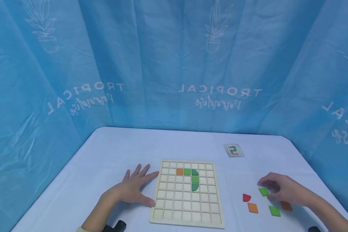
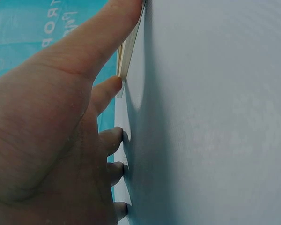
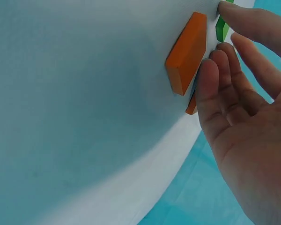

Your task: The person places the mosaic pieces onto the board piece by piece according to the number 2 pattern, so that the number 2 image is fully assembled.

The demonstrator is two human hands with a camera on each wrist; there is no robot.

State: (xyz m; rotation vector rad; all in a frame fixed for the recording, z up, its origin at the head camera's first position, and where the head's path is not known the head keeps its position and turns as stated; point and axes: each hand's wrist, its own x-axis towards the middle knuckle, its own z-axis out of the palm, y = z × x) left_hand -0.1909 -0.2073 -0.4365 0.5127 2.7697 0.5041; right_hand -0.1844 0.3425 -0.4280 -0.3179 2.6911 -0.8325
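Observation:
My left hand (image 1: 130,188) lies spread at the left edge of a pale wooden grid board (image 1: 188,223), its thumb and index fingertip at that edge. Five grid cells in the upper part hold tiles: an orange square (image 1: 179,171), green squares (image 1: 187,171) and dark green rounded pieces (image 1: 195,187). My right hand (image 1: 287,188) bends over a loose green square tile (image 1: 264,192), which shows between thumb and index finger with a gap around it. In the right wrist view an orange tile (image 3: 187,54) lies beside the fingers, and a green tile (image 3: 222,29) appears near the thumb tip.
Left of my right hand lie a red rounded piece (image 1: 246,198) and an orange square tile (image 1: 253,207). Another green tile (image 1: 275,211) and a brownish-orange tile (image 1: 286,206) sit below it. A small pattern card (image 1: 234,150) lies farther back on the white table (image 1: 119,145).

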